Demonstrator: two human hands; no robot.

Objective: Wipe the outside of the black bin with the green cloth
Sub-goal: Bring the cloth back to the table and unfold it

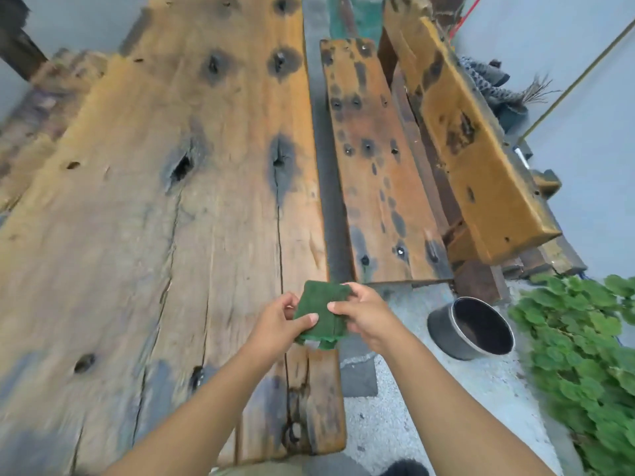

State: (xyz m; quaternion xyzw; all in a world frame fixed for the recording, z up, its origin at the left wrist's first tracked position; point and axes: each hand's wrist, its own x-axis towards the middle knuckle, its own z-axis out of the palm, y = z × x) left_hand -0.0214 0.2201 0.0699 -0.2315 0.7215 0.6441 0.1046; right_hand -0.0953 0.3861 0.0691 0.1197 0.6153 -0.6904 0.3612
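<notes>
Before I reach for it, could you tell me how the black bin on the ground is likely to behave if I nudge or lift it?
The black bin lies tipped, its round mouth facing sideways, so a nudge may well roll it across the concrete ground. It appears empty and thin-walled, so probably light. Its smooth rim might slip in the fingers.

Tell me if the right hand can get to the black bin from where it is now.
Probably yes. The black bin sits open on the ground to the right of the right hand, with bare concrete between. But that hand and the left hand both grip the green cloth.
</notes>
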